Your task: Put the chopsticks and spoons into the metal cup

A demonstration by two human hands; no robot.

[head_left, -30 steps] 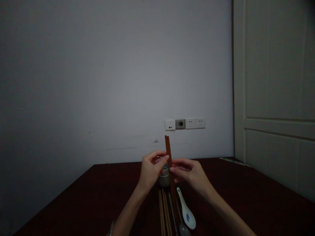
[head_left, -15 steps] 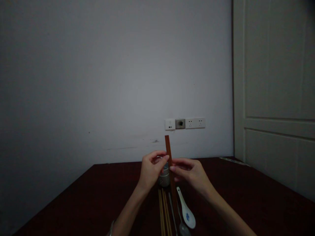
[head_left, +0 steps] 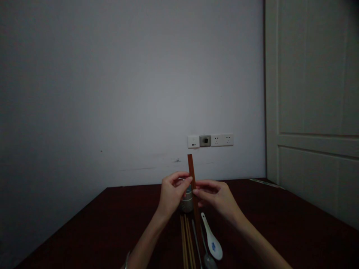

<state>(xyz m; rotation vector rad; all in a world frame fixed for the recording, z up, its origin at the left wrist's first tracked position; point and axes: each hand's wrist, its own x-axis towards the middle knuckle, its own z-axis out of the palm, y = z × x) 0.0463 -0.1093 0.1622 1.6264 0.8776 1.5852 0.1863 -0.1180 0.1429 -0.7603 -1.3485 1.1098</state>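
A pair of reddish-brown wooden chopsticks (head_left: 191, 166) stands nearly upright, side by side, in front of me. My left hand (head_left: 174, 192) pinches it from the left between thumb and fingers. From the right, my right hand (head_left: 217, 196) pinches it slightly lower. Behind the hands is a grey patterned cup (head_left: 186, 203), partly covered by my left hand. Several light wooden chopsticks (head_left: 187, 241) lie below the cup. To their right are a thin metal utensil (head_left: 196, 243), a metal spoon (head_left: 209, 260) and a white ceramic spoon (head_left: 211, 239) with a blue mark.
The dark red table (head_left: 112, 224) reaches back to a pale wall (head_left: 140, 93). Sockets and a switch (head_left: 210, 141) are set in the wall. A white panelled door (head_left: 314, 93) stands at the right. A thin light strip (head_left: 267, 184) lies at the table's back right.
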